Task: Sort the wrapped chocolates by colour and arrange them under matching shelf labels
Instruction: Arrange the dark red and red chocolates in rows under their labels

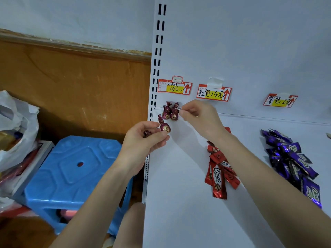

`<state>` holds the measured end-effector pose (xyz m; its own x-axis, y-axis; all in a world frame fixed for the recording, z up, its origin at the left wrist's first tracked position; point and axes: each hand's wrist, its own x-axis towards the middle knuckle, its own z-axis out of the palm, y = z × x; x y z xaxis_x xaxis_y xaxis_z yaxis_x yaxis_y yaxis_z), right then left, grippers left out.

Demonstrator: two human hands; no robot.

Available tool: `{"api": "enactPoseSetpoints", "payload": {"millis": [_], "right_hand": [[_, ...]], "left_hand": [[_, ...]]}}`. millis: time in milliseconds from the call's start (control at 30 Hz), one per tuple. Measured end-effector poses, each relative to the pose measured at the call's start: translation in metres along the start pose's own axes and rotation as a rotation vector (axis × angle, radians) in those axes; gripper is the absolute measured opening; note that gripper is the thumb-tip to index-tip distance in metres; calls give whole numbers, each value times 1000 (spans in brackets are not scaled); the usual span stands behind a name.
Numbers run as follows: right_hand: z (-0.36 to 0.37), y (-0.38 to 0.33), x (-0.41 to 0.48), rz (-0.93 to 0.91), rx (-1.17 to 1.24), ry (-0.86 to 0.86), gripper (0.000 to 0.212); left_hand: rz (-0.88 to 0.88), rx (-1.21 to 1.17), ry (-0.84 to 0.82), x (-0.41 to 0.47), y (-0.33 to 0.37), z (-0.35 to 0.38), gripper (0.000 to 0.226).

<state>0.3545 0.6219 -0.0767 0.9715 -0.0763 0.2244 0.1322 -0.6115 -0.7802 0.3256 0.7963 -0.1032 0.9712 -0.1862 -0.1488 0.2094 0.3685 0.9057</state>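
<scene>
Maroon-wrapped chocolates (pixel 170 113) stand at the back left corner of the white shelf (pixel 179 203), under the leftmost label (pixel 174 86). The right hand (pixel 200 117) pinches one by its twisted top; the left hand (pixel 143 138) grips a third chocolate (pixel 164 127) at the shelf's left edge. Red bars (pixel 218 172) and purple bars (pixel 293 163) lie piled further right.

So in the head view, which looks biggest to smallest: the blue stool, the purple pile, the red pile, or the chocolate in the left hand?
1. blue stool
2. purple pile
3. red pile, partly hidden by the right forearm
4. chocolate pinched by the left hand, clearly smallest
</scene>
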Motion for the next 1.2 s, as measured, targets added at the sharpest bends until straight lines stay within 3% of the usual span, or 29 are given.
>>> {"api": "enactPoseSetpoints", "payload": {"millis": [133, 200, 367, 433, 533, 600, 700, 833, 933, 1033, 1200], "right_hand": [[-8, -21, -23, -28, 165, -339, 4], [-8, -23, -26, -40, 187, -383, 7], [-8, -11, -17, 102, 281, -256, 4], [-5, -1, -9, 115, 168, -181, 5], [5, 12, 1, 126, 9, -123, 7], [11, 18, 6, 128, -11, -101, 9], [17, 22, 11, 114, -33, -70, 11], [23, 25, 14, 100, -71, -54, 14], [23, 27, 15, 84, -100, -43, 15], [23, 28, 16, 83, -103, -53, 16], [19, 27, 15, 85, -82, -115, 16]], "left_hand": [[37, 82, -47, -1, 1, 6, 22], [50, 112, -73, -2, 2, 8, 22], [-102, -106, -47, -2, 7, 8, 10], [-172, -244, 16, -3, 9, 4, 18], [-130, -156, 21, -5, 9, -4, 26], [-92, -92, 18, -6, 7, -8, 19], [-46, -100, 17, -5, 7, -13, 30], [-63, -120, 11, 1, 3, -18, 12], [-81, -189, -2, 3, 4, -19, 20], [-116, -240, -18, 4, 7, -17, 13], [-70, -84, 62, 7, 4, -12, 6]]}}
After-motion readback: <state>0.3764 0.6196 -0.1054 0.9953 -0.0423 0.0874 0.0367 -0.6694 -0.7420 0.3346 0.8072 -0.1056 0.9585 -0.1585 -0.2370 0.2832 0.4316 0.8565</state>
